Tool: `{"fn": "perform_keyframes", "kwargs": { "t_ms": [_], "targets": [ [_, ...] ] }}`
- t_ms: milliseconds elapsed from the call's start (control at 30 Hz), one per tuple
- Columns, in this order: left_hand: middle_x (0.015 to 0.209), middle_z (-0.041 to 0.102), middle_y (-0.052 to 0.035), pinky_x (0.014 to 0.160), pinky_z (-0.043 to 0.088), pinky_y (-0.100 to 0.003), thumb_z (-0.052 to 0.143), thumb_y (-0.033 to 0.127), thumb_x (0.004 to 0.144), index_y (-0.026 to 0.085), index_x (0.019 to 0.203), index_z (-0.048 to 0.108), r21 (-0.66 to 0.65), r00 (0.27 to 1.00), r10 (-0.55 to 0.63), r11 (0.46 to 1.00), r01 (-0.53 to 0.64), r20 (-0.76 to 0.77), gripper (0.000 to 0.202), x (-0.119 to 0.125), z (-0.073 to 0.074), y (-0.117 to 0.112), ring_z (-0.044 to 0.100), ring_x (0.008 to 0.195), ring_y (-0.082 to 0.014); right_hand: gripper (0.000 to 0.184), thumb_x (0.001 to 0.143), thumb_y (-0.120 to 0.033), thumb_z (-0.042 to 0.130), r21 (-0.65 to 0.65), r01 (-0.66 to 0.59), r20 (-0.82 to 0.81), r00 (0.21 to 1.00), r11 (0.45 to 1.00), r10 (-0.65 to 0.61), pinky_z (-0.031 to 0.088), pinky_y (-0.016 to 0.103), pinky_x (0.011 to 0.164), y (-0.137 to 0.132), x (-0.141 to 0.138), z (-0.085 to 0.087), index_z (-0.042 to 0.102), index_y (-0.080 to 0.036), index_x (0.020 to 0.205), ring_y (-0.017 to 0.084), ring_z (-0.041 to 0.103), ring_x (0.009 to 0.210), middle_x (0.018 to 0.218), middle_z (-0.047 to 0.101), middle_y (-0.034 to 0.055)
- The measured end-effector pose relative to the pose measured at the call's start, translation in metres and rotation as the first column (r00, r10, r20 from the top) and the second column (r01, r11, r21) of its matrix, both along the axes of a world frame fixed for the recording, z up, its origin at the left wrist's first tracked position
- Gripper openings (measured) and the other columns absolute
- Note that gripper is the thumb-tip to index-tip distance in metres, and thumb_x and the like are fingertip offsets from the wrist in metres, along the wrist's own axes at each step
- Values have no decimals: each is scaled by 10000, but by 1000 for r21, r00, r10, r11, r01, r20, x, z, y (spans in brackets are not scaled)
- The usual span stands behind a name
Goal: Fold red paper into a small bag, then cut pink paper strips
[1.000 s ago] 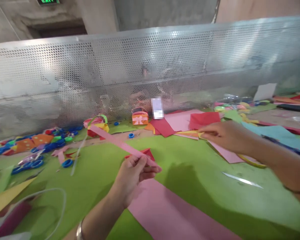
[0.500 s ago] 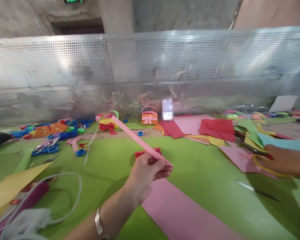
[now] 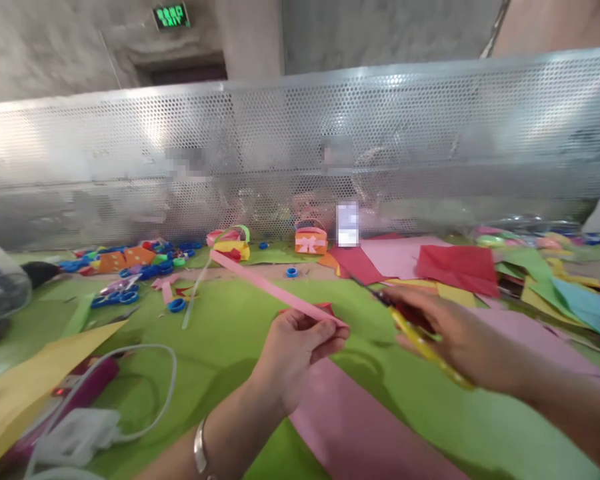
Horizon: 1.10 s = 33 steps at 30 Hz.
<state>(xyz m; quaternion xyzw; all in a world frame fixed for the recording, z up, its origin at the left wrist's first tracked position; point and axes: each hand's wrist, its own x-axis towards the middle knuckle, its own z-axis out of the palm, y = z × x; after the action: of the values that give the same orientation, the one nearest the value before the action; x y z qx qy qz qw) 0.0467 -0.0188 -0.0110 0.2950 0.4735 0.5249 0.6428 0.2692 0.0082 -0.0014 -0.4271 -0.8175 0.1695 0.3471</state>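
Pinched in my left hand (image 3: 307,347) is one end of a long pink paper strip (image 3: 260,285), which slants up and away to the left. My right hand (image 3: 440,327) grips a pair of yellow-handled scissors (image 3: 413,340), a little blurred, with the dark blades pointing up and left. The blades are apart from the strip. Behind my left fingers lies a small red folded paper piece (image 3: 327,308), mostly hidden. A large pink sheet (image 3: 360,427) lies on the green table below both hands.
Pink and orange paper baskets (image 3: 310,241) stand at the back near a lit phone (image 3: 348,225). Coloured sheets (image 3: 457,267) are piled at the right. Several blue-handled scissors (image 3: 115,297) and a white charger with cable (image 3: 80,430) are on the left. A perforated metal panel (image 3: 280,147) closes the back.
My right hand has come in from the right toward the middle, now carrying the scissors. My left hand keeps its hold on the strip. The whole view has shifted slightly.
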Motion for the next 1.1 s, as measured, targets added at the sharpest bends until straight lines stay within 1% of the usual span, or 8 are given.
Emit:
{"fn": "perform_keyframes", "kwargs": {
  "t_ms": [100, 200, 267, 467, 567, 767, 967, 1100],
  "targets": [
    [681, 726, -59, 600, 561, -146, 598, -28, 832, 75, 756, 698, 5, 999, 50, 999, -50, -1, 162, 0, 3, 0, 672, 595, -81, 410, 824, -466, 583, -75, -14, -22, 1000, 997, 12, 555, 298, 641, -5, -19, -23, 627, -177, 1110, 186, 622, 704, 845, 659, 60],
    [692, 730, -70, 582, 557, -146, 623, -2, 821, 69, 751, 706, 9, 998, 67, 998, -67, -6, 130, 2, 2, -2, 670, 590, -87, 438, 814, -483, 603, -108, -39, -29, 999, 993, 36, 543, 307, 721, -4, -16, -40, 626, -191, 1140, 206, 624, 818, 988, 643, 80],
    [685, 731, -75, 577, 556, -149, 634, 6, 809, 70, 730, 708, 7, 997, 71, 997, -71, -10, 126, 3, 0, -3, 671, 589, -94, 433, 825, -473, 602, -171, -79, -2, 997, 982, 80, 523, 305, 759, -2, -12, -44, 630, -211, 1168, 211, 611, 871, 1019, 622, 76],
    [640, 720, -62, 560, 554, -159, 665, 21, 759, 81, 705, 709, 13, 997, 79, 997, -79, -25, 92, 4, -4, -2, 667, 571, -106, 416, 818, -456, 634, -294, -100, 77, 989, 951, 128, 461, 293, 684, -5, -15, -40, 652, -245, 1176, 183, 536, 741, 844, 553, 24],
    [681, 733, -72, 571, 555, -162, 722, 59, 706, 79, 713, 718, 47, 997, 65, 997, -64, -33, 22, 3, -5, -1, 662, 571, -104, 396, 785, -404, 676, -317, -90, 87, 989, 944, 123, 440, 284, 673, -9, -19, -37, 665, -259, 1153, 182, 525, 745, 850, 542, 20],
    [679, 727, -62, 561, 549, -166, 812, 130, 599, 84, 689, 718, 78, 998, 54, 996, -51, -42, 138, 3, -5, -2, 653, 574, -107, 405, 773, -362, 679, -346, -72, 112, 987, 935, 117, 411, 280, 644, -10, -24, -35, 655, -267, 1166, 171, 512, 718, 871, 561, 20],
    [675, 723, -60, 604, 565, -195, 836, 174, 570, 92, 691, 708, 86, 997, 45, 996, -39, -69, 195, 1, -6, -2, 662, 600, -124, 360, 796, -378, 662, -365, -76, 115, 985, 928, 126, 397, 274, 636, -11, -25, -37, 665, -269, 1139, 164, 508, 708, 844, 564, 13],
    [670, 720, -54, 603, 565, -197, 842, 187, 555, 99, 682, 702, 97, 996, 51, 994, -43, -80, 209, 1, -7, -2, 661, 604, -127, 301, 788, -383, 661, -357, -79, 117, 985, 931, 129, 386, 278, 626, -12, -25, -37, 693, -254, 1058, 166, 493, 695, 812, 559, 14]
  ]
}}
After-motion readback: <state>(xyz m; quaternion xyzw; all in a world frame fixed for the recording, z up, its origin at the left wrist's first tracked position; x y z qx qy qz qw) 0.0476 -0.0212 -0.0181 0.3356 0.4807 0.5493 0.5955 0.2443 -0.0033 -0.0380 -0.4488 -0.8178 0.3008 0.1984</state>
